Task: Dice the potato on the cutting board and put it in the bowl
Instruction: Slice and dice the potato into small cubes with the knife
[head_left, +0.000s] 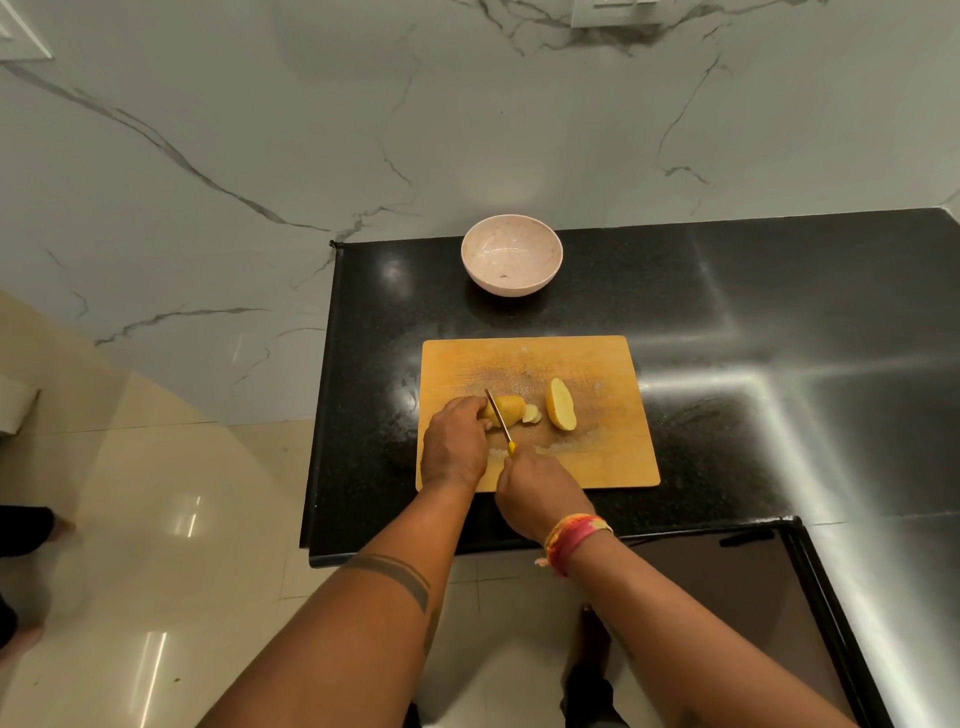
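Head view: my left grip (453, 447) curls over one potato half (506, 408) on the cutting board (597, 457); my right grip (540, 488) clasps the knife (500, 418), slicing. Few slices (531, 414) done; other half (561, 411) uncut, bowl (511, 255) empty.

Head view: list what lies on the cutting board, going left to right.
Left hand holding a potato half → knife cutting into it → cut slices → other potato half, lying apart on the cutting board. The right hand grips the knife at the near edge.
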